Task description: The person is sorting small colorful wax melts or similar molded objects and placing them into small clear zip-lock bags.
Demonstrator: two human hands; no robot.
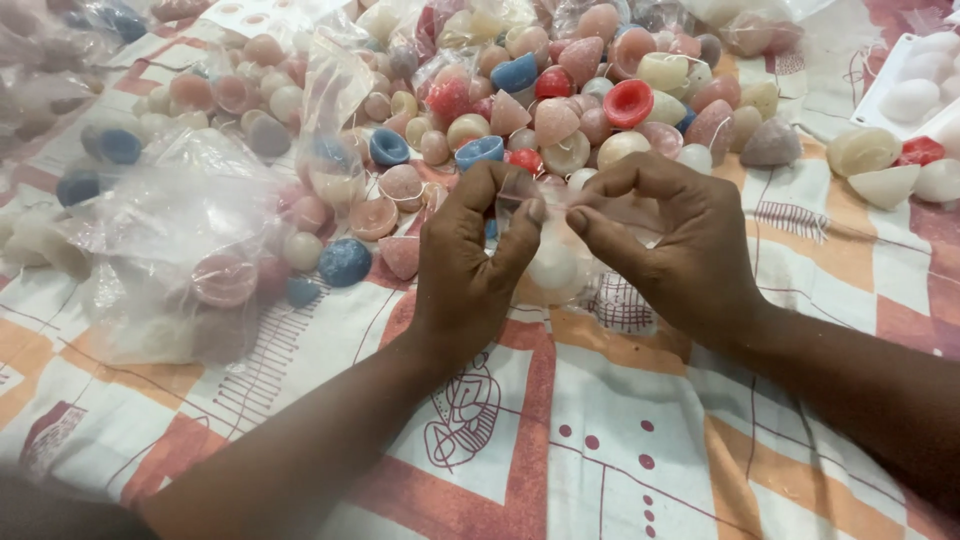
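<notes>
- Head view: the left hand point(470, 262) and right hand point(672, 240) meet at the centre, thumbs and forefingers pinched on the mouth of a small clear bag point(560, 262).
- The bag hangs between both hands, over the patterned cloth point(560, 440); a pale round piece point(553, 268) sits inside it.
- At 12 o'clock from the hands, a heap of wax shapes point(560, 90) in pink, cream, blue and red, just beyond the fingertips.
- At 9 o'clock, a crumpled plastic bag point(190, 250) with more pieces in it, near the left hand.
- At 2 o'clock, a white tray point(905, 75) at the frame edge, well apart.
</notes>
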